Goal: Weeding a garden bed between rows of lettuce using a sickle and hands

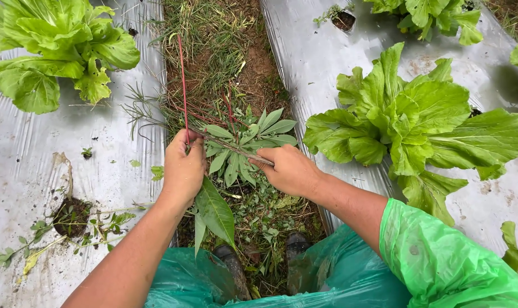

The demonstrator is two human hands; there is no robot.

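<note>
**Two hands on one weed, rest of the strip still green**

Two hands, both busy mid-frame. My left hand (183,168) is fisted round a bunch of weed stalks, incl. a thin red stem (182,85) running up toward the top of the frame, w/ a long green leaf (215,211) hanging below the fist. My right hand (290,170) is closed, fingers pinching the brownish stalk (242,151) of a leafy weed (250,140) that spreads just above & between both hands.

Progress, as I judge it: that weed looks only gripped, can't tell if the roots are free yet. Loose cut greens lie on the soil strip (253,63) near my boots (296,245), lower centre, so some pulling looks done there. Grass (210,34) at top centre is untouched, plenty left. Small weeds (71,228) sprout from a hole in the silver mulch sheet (25,154) at lower left, also left. Lettuce-like plants (419,120) at right & upper left stand intact.
</note>
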